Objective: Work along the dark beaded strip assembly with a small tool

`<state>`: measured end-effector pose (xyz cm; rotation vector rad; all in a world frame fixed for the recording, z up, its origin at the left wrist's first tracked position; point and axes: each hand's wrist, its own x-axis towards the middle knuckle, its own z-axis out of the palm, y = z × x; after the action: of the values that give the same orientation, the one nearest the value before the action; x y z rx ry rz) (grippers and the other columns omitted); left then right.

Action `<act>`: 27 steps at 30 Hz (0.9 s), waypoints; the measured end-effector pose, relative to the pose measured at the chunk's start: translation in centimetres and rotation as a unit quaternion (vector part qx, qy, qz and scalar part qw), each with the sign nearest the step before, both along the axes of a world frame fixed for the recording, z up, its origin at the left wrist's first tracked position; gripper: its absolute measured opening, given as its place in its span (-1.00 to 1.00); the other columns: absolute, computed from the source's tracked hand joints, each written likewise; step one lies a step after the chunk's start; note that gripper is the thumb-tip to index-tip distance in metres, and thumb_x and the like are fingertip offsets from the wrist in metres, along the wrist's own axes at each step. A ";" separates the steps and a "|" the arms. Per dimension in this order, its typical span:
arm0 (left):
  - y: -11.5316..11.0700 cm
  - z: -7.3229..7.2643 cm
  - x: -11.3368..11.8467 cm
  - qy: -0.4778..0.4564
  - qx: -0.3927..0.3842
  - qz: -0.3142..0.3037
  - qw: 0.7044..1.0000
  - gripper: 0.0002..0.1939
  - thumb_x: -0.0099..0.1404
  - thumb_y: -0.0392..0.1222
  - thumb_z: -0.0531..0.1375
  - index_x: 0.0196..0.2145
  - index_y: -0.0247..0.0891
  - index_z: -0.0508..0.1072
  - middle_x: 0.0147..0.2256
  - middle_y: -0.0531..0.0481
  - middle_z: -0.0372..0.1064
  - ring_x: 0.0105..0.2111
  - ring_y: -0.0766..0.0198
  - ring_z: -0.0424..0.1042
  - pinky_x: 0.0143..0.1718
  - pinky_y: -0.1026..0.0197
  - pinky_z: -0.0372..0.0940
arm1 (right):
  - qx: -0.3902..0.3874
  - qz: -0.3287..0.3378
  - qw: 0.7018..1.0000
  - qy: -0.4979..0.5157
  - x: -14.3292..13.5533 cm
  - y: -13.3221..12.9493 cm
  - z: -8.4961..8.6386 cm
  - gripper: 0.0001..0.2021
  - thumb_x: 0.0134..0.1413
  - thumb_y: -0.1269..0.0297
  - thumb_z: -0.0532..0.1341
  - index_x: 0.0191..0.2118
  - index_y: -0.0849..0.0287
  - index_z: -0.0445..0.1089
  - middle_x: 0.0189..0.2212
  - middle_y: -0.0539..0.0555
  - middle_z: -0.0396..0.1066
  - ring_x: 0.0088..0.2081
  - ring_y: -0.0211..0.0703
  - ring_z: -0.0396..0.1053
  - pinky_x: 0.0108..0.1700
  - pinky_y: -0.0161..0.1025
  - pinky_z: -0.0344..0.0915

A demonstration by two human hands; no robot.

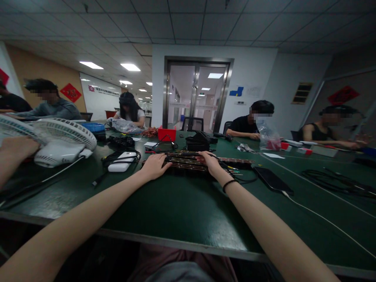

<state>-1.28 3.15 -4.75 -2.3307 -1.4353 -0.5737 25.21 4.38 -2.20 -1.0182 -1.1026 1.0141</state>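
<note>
A row of thin copper-coloured rods or wires (183,160) lies crosswise on the green table, some with coloured ends at the right. Flat at the left end of this row rests my left hand (155,166), its fingers stretched out and the thumb apart. Over the row's right half, my right hand (209,162) has bent fingers that look pinched on a black cable (192,153). The fingertips are small and partly hidden. That cable loops off to the right, past my wrist.
Left of my hands are a white power bank (121,162) with black cables and a white fan (63,141). Another person's hand (19,152) is by the fan. A phone (272,179) charges at the right. A black pouch (197,141) and red box (167,134) stand beyond. Several people sit around.
</note>
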 end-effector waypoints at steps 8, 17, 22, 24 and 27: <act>0.2 -0.6 0.1 -0.030 -0.002 -0.024 0.999 -0.46 0.52 0.08 -0.04 0.16 -0.42 0.39 0.14 -0.36 0.42 0.16 -0.08 0.41 0.20 -0.06 0.27 | -0.017 -0.003 1.000 0.023 -0.1 -0.3 0.3 -0.81 0.01 0.46 0.30 -0.58 0.13 0.47 -0.60 0.02 0.51 -0.55 -0.28 0.42 -0.43 -0.37 0.35; 0.0 -0.8 0.4 -0.025 0.021 -0.052 0.998 -0.47 0.50 0.07 -0.01 0.17 -0.40 0.38 0.18 -0.34 0.38 0.20 -0.07 0.37 0.23 -0.09 0.26 | -0.023 0.016 0.999 0.022 0.2 -0.3 0.2 -0.88 -0.05 0.41 0.36 -0.54 0.14 0.49 -0.58 0.01 0.53 -0.52 -0.25 0.45 -0.37 -0.33 0.41; -0.1 -0.7 0.5 -0.018 0.005 -0.050 0.999 -0.49 0.50 0.05 0.02 0.15 -0.43 0.39 0.16 -0.37 0.40 0.19 -0.09 0.39 0.21 -0.09 0.27 | -0.021 0.022 0.999 0.009 0.2 -0.3 0.2 -0.87 -0.03 0.40 0.37 -0.54 0.13 0.48 -0.56 0.01 0.54 -0.51 -0.25 0.46 -0.33 -0.33 0.42; -0.2 -0.7 0.4 -0.021 0.007 -0.049 0.999 -0.51 0.50 0.04 0.03 0.15 -0.39 0.40 0.16 -0.34 0.41 0.18 -0.09 0.40 0.20 -0.08 0.28 | -0.023 0.023 0.999 0.004 0.2 -0.3 0.2 -0.87 -0.01 0.41 0.36 -0.53 0.13 0.49 -0.56 0.01 0.54 -0.51 -0.26 0.46 -0.32 -0.33 0.42; -0.2 -0.6 0.4 -0.023 0.012 -0.048 0.999 -0.54 0.50 0.03 0.04 0.14 -0.37 0.40 0.14 -0.32 0.42 0.15 -0.07 0.42 0.17 -0.06 0.29 | -0.028 0.027 0.999 0.012 0.2 -0.3 0.4 -0.85 0.03 0.44 0.32 -0.52 0.14 0.49 -0.56 0.01 0.53 -0.52 -0.28 0.46 -0.33 -0.34 0.43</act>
<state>-0.85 2.96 -5.38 -2.3922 -1.3336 -0.6720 25.39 4.03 -1.84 -1.0225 -1.0916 1.1026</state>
